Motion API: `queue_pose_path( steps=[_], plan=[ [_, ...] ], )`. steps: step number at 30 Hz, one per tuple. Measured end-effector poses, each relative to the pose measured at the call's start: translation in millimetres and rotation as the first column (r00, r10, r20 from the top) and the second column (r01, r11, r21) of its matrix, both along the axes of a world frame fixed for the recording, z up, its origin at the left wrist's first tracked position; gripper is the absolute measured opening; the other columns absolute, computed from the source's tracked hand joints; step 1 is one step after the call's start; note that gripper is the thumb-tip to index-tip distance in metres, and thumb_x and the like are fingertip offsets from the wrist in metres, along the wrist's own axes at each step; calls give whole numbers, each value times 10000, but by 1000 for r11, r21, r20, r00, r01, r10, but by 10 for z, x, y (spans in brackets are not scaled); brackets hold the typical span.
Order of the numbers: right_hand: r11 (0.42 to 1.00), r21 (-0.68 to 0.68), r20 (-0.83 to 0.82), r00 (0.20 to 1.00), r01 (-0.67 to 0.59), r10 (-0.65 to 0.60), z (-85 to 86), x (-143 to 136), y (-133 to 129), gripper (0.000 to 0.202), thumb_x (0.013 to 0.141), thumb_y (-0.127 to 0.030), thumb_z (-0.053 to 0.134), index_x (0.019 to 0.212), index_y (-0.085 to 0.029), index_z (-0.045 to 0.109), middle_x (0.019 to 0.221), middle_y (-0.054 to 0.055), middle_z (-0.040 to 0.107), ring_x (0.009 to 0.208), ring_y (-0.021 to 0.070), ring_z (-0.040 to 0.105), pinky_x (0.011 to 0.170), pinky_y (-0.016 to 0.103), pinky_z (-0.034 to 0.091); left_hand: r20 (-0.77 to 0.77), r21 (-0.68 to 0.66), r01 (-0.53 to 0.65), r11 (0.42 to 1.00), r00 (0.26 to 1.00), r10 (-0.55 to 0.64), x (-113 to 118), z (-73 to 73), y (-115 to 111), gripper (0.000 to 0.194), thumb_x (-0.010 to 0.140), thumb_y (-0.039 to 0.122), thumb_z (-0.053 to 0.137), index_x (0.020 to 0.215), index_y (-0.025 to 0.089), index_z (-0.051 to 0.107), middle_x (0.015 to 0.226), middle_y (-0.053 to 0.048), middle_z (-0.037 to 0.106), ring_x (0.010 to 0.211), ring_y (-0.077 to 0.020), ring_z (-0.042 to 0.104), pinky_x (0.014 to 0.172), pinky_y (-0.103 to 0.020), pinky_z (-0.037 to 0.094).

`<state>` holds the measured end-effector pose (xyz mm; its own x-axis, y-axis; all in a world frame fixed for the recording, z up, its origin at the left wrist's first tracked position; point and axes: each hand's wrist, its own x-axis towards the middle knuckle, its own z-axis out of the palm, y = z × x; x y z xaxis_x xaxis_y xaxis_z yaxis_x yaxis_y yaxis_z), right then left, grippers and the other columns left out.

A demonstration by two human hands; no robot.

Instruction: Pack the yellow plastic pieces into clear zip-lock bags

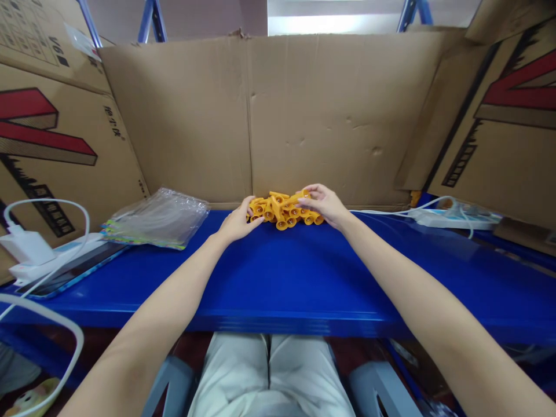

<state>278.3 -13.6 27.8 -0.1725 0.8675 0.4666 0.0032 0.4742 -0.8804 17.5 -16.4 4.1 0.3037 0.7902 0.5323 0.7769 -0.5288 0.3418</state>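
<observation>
A heap of yellow-orange plastic pieces (281, 223) with flared, funnel-like ends lies at the back of the blue table (286, 278), against the cardboard. Several of the round mouths face me. At the heap's left end is my left hand (238, 223), thumb and fingers apart, cupped beside the pieces and touching them. My right hand (326, 204) is over the heap's right side, its fingertips closed around one yellow funnel-shaped piece (299, 196) that lies tilted on top. The fingers partly cover that piece.
A cardboard panel (330, 116) walls off the back, with printed boxes at both sides. Clear plastic bags (160, 217) lie left, near a phone (73, 271) and a white charger (28, 249). A power strip (443, 216) with white cables sits right.
</observation>
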Motion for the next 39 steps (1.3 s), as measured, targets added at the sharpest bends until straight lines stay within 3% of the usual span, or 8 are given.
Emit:
queue_pose_path(
  steps=[5,11,14,19,27,33,36,39],
  plan=[
    [908,338,-66,968,249,-241,161,-41,276,434,696,-351,711,1040,-230,475,1135,69,601,971,192,629,908,398,487,-91,-58,-1,998,996,-4,50,-50,4,405,789,351,544,1166,201,551,836,-23,671,817,-201,639,791,-320,477],
    [734,581,224,798,351,-559,56,-286,492,388,768,-127,522,1148,-198,535,1207,89,577,1133,217,534,999,421,411,-135,-75,-13,997,991,2,85,-53,-8,222,776,333,528,885,212,679,769,-20,683,725,-181,633,709,-286,475],
    [778,548,476,651,307,-592,-66,-358,516,447,757,-76,481,1192,-166,533,1251,114,547,1167,235,514,1009,415,399,-150,-74,-6,997,989,-5,79,-54,3,218,777,328,515,831,208,688,744,-19,682,697,-175,621,681,-279,464],
    [897,407,774,455,176,-440,-175,-294,574,577,729,-111,550,1297,-163,465,1356,137,455,1214,262,480,991,416,420,-157,-69,40,997,986,-50,79,-68,39,247,786,350,505,795,186,690,695,-20,668,648,-162,598,627,-263,443],
    [930,333,807,465,153,-365,-192,-27,540,841,753,-353,625,1470,-255,198,1516,132,236,1393,315,206,1068,597,234,-150,-77,0,997,989,-11,76,-63,35,217,796,336,507,790,200,677,700,-16,663,670,-172,612,673,-282,464],
    [926,293,804,463,237,-373,-277,395,377,817,749,-412,635,1452,-210,273,1508,148,254,1400,319,181,1086,593,182,122,32,-293,956,950,287,55,17,143,368,810,311,505,1155,188,546,1156,-105,609,1087,-250,559,919,-358,432],
    [899,277,705,565,339,-430,-320,589,340,724,762,-349,633,1405,-143,372,1453,173,358,1357,293,308,1096,464,273,271,-182,-486,855,811,519,6,88,310,522,824,393,495,1291,168,423,1342,-169,482,1246,-312,442,976,-436,387],
    [879,191,593,662,437,-458,-363,668,302,594,805,-319,591,1345,-113,454,1368,173,475,1260,263,454,1044,404,363,320,-404,-409,818,775,545,-69,130,496,565,841,447,471,1321,156,406,1339,-190,498,1219,-303,487,958,-410,408]
  ],
)
